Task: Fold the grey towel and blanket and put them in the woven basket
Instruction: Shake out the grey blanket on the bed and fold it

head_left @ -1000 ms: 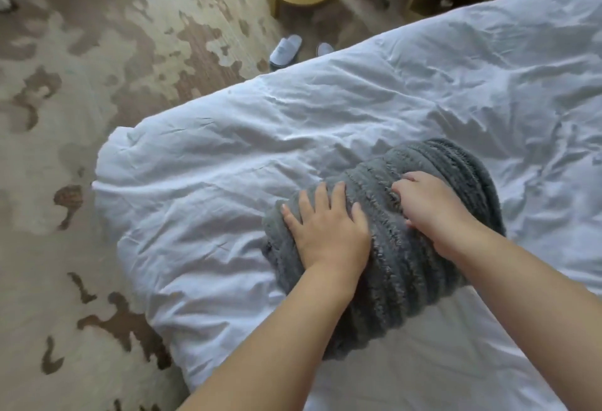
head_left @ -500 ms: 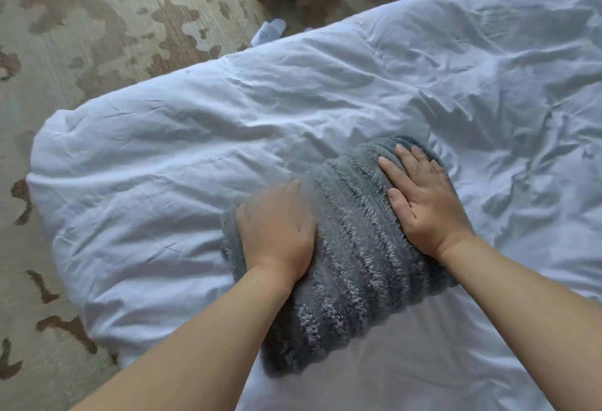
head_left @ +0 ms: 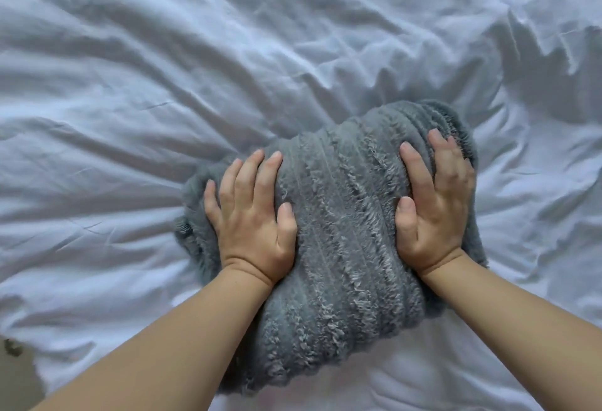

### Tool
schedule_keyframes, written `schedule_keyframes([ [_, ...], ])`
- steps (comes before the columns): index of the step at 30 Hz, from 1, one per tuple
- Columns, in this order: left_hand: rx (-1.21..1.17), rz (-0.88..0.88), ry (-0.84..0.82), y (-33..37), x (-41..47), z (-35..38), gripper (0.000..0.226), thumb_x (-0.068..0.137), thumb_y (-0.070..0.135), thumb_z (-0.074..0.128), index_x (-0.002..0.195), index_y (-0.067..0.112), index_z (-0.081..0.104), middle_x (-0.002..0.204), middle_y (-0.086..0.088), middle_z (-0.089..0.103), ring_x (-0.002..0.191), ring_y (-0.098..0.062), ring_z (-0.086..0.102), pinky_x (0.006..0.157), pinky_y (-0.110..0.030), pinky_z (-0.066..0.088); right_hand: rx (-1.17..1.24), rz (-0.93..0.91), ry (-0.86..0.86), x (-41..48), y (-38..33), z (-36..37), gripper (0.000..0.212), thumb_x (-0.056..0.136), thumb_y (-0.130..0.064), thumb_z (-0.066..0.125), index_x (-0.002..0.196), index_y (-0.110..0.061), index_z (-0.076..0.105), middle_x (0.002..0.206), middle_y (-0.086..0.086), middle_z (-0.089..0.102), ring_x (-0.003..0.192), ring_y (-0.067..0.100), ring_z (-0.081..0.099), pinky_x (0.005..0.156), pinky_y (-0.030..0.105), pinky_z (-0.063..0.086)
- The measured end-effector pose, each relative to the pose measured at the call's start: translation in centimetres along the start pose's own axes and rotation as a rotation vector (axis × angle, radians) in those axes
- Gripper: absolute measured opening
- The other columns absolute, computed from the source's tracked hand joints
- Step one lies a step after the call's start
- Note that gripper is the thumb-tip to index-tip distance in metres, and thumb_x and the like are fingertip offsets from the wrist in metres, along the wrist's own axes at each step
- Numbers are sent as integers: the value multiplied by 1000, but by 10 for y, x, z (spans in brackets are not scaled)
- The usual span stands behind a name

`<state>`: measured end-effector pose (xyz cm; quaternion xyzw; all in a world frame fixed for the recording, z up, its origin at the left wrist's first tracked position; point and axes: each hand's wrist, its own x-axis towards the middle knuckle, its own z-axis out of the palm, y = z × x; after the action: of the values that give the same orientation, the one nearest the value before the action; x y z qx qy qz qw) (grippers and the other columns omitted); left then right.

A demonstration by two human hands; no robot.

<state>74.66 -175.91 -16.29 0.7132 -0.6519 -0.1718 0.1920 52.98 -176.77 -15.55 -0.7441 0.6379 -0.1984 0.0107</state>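
The folded grey blanket [head_left: 342,234] lies on the white bedding [head_left: 163,85], between the left hand [head_left: 254,215] and right hand [head_left: 433,202], both spread flat.

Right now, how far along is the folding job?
Done: the grey blanket lies folded into a thick bundle on the white bedding. In hand: the left hand and right hand press flat on its two ends. Left: no towel or woven basket is in view, so nothing is stowed.

Both hands, left hand [head_left: 252,225] and right hand [head_left: 435,208], press flat on folded grey blanket [head_left: 342,241].
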Motion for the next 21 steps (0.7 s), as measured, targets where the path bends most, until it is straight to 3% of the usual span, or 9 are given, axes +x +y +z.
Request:
schedule_keyframes([
  [5, -29, 22, 89, -15, 10, 47, 58, 81, 43, 25, 133, 21, 41, 134, -12, 53, 128, -25, 36, 109, -42, 16, 57, -18, -17, 2, 24, 43, 55, 91, -42, 20, 133, -12, 39, 142, 14, 28, 131, 37, 34, 111, 51, 26],
  [11, -13, 22, 98, -11, 14, 57, 58, 81, 43, 26, 130, 20, 44, 132, -13, 54, 127, -25, 37, 107, -46, 21, 81, -9, -2, 1, 34, 56, 57, 93, -45, 17, 131, -10, 40, 142, 22, 34, 128, 37, 36, 108, 53, 31],
  [15, -23, 10, 89, -6, 17, 48, 64, 80, 42, 27, 129, 12, 55, 132, -12, 55, 126, -26, 39, 107, -49, 22, 58, -11, 5, 5, 32, 52, 55, 91, -43, 22, 131, -10, 42, 139, 25, 38, 127, 37, 38, 105, 54, 34],
  [21, -38, 27, 122, -7, 15, 47, 65, 82, 43, 25, 130, 12, 55, 133, -11, 55, 127, -27, 40, 109, -49, 20, 5, -25, 45, 3, 34, 54, 55, 89, -39, 26, 136, -14, 40, 142, 20, 36, 129, 35, 39, 105, 53, 34],
])
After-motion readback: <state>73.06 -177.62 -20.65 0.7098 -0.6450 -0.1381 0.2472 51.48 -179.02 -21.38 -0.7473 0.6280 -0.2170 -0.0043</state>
